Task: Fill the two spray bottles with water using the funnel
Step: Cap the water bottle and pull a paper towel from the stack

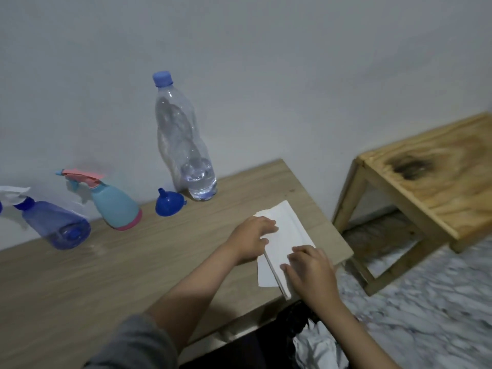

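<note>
Both hands, left hand and right hand, press flat on folded paper towels, likely readied for spills; funnel waits at eleven o'clock.

Two spray bottles are seen: a blue one and a teal one. One funnel, one water bottle, one stack of white paper, one table, one wooden stool and two hands are counted, left hand, right hand.
</note>
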